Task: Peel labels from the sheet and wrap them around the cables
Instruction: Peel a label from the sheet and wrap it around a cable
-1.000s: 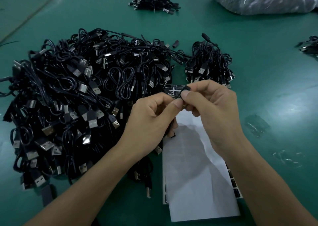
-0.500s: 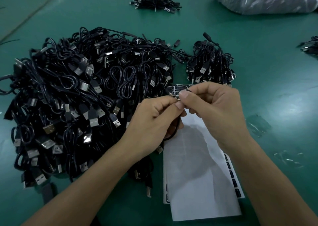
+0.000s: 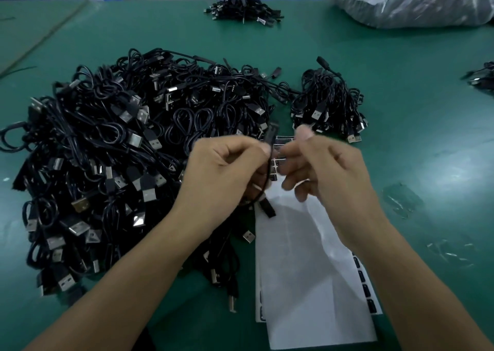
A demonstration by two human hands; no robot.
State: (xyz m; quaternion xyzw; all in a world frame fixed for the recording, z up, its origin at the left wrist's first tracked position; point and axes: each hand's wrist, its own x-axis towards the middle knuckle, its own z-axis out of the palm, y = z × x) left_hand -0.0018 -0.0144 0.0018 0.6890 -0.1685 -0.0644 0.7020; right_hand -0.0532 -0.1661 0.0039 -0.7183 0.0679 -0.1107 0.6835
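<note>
My left hand (image 3: 227, 174) pinches a thin black cable (image 3: 268, 168) between thumb and forefinger; a black label is folded around the cable just above the pinch. The cable hangs in a loop below that hand. My right hand (image 3: 326, 168) hovers just right of the cable with loosely spread fingers and holds nothing. Beneath both hands lies the white label sheet (image 3: 307, 270), with black labels (image 3: 366, 283) along its right edge and more near its top.
A big heap of black USB cables (image 3: 120, 158) covers the green table to the left. A smaller bundle (image 3: 328, 104) lies behind my right hand. Further cables (image 3: 243, 9) and a plastic bag (image 3: 406, 0) sit at the far edge.
My right hand has let go of the cable and moved a little right, its fingers opening. The left hand keeps its pinch on the cable.
</note>
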